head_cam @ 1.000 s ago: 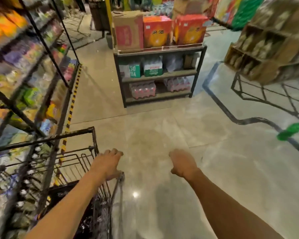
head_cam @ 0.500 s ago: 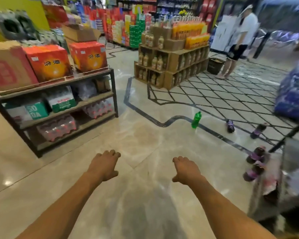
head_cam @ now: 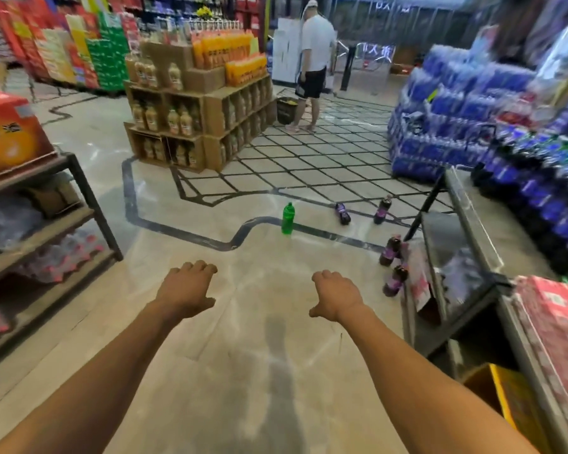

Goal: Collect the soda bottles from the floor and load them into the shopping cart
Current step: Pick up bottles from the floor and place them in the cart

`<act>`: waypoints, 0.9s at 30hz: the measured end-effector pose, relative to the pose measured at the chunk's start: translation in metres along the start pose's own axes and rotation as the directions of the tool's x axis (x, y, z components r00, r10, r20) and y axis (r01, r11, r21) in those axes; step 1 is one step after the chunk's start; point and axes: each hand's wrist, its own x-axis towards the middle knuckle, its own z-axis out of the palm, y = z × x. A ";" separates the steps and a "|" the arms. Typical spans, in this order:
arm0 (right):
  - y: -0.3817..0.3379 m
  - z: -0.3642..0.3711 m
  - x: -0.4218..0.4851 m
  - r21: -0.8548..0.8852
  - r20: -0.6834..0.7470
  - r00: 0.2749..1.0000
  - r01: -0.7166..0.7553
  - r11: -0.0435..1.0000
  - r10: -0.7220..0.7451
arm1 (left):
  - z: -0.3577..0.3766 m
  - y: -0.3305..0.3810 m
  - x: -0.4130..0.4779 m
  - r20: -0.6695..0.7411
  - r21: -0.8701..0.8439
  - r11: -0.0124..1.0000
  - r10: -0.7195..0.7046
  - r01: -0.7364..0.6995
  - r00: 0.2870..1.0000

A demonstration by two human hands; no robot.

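A green soda bottle [head_cam: 288, 218] stands upright on the floor ahead of me. To its right a dark purple-labelled bottle [head_cam: 342, 213] lies on the floor and another [head_cam: 382, 210] stands. Two more dark bottles [head_cam: 390, 251] [head_cam: 395, 280] stand close to the metal rack on the right. My left hand [head_cam: 186, 289] and my right hand [head_cam: 335, 295] are stretched out over bare floor with fingers loosely curled, holding nothing. The shopping cart is out of view.
A metal rack [head_cam: 456, 290] with red cases stands at the right. A shelf unit [head_cam: 89, 204] with orange boxes is at the left. A cardboard juice display [head_cam: 204, 126] stands ahead; a person [head_cam: 312, 63] stands beyond it. Blue drink packs [head_cam: 446, 126] are piled far right.
My view swung right, away from the cart that my left hand rested on. Both hands now hover free, and the bottles on the floor have come closer.
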 end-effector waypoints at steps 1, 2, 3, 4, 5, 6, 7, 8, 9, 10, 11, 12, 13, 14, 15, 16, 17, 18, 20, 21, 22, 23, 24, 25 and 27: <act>0.006 -0.003 0.011 0.005 0.001 1.000 -0.018 1.000 0.018 | -0.001 0.001 0.017 -0.001 0.002 1.000 0.020 -0.020 1.000; 0.012 -0.006 0.023 0.008 0.001 0.999 -0.032 0.999 0.032 | -0.002 0.002 0.034 -0.005 0.005 0.999 0.040 -0.039 0.999; 0.018 -0.009 0.036 0.010 0.001 0.999 -0.044 0.999 0.044 | -0.004 0.003 0.053 -0.006 0.010 0.998 0.058 -0.058 0.998; 0.024 -0.012 0.050 0.015 0.004 0.999 -0.054 0.998 0.054 | -0.007 0.006 0.072 -0.007 0.017 0.997 0.077 -0.077 0.997; 0.030 -0.014 0.064 0.022 0.007 0.998 -0.061 0.998 0.061 | -0.009 0.009 0.091 -0.005 0.026 0.995 0.091 -0.091 0.996; 0.036 -0.016 0.077 0.031 0.012 0.998 -0.069 0.997 0.069 | -0.011 0.012 0.110 -0.005 0.032 0.994 0.103 -0.103 0.995; 0.042 -0.018 0.091 0.037 0.019 0.997 -0.074 0.997 0.073 | -0.013 0.015 0.128 -0.004 0.034 0.993 0.110 -0.109 0.994; 0.049 -0.020 0.104 0.043 0.028 0.997 -0.079 0.996 0.077 | -0.015 0.018 0.147 -0.004 0.040 0.992 0.116 -0.116 0.993; 0.055 -0.024 0.118 0.047 0.036 0.996 -0.084 0.995 0.082 | -0.018 0.020 0.165 -0.001 0.053 0.991 0.123 -0.123 0.992; 0.062 -0.028 0.131 0.053 0.042 0.995 -0.090 0.995 0.088 | -0.022 0.022 0.183 0.002 0.070 0.989 0.132 -0.132 0.991; 0.069 -0.032 0.144 0.059 0.046 0.995 -0.094 0.994 0.092 | -0.025 0.024 0.200 -0.002 0.080 0.987 0.137 -0.136 0.991; 0.077 -0.037 0.158 0.064 0.047 0.994 -0.098 0.993 0.095 | -0.028 0.025 0.218 -0.015 0.079 0.987 0.139 -0.137 0.990; 0.084 -0.043 0.173 0.065 0.045 0.994 -0.102 0.993 0.099 | -0.032 0.026 0.235 -0.031 0.076 0.988 0.137 -0.134 0.990; 0.091 -0.049 0.188 0.065 0.041 0.994 -0.105 0.992 0.102 | -0.034 0.027 0.252 -0.043 0.073 0.988 0.139 -0.136 0.989; 0.097 -0.054 0.203 0.063 0.039 0.994 -0.108 0.992 0.106 | -0.037 0.027 0.268 -0.046 0.070 0.987 0.145 -0.141 0.988; 0.101 -0.059 0.217 0.060 0.040 0.993 -0.112 0.992 0.109 | -0.040 0.028 0.284 -0.043 0.072 0.986 0.153 -0.150 0.987; 0.105 -0.062 0.232 0.055 0.042 0.993 -0.114 0.992 0.111 | -0.041 0.028 0.299 -0.042 0.073 0.985 0.160 -0.157 0.986; 0.108 -0.066 0.248 0.052 0.042 0.993 -0.116 0.992 0.114 | -0.042 0.029 0.314 -0.050 0.072 0.984 0.166 -0.162 0.985; 0.111 -0.071 0.280 0.047 0.054 0.992 -0.117 0.992 0.115 | -0.041 0.028 0.347 -0.040 0.067 0.984 0.165 -0.162 0.985; 0.112 -0.074 0.297 0.051 0.061 0.992 -0.117 0.992 0.114 | -0.041 0.026 0.363 -0.024 0.059 0.985 0.165 -0.164 0.986; 0.111 -0.075 0.310 0.053 0.064 0.992 -0.116 0.992 0.113 | -0.041 0.023 0.377 -0.012 0.054 0.984 0.168 -0.167 0.986; 0.111 -0.077 0.328 0.050 0.068 0.992 -0.114 0.992 0.110 | -0.042 0.018 0.395 -0.008 0.049 0.983 0.177 -0.176 0.984; 0.111 -0.078 0.342 0.044 0.071 0.991 -0.112 0.993 0.109 | -0.042 0.013 0.411 -0.010 0.047 0.981 0.186 -0.186 0.982; 0.110 -0.080 0.357 0.039 0.071 0.991 -0.113 0.993 0.110 | -0.044 0.008 0.427 -0.018 0.050 0.979 0.197 -0.196 0.980; 0.108 -0.087 0.393 0.047 0.066 0.990 -0.126 0.991 0.122 | -0.048 -0.006 0.466 -0.038 0.044 0.976 0.217 -0.215 0.975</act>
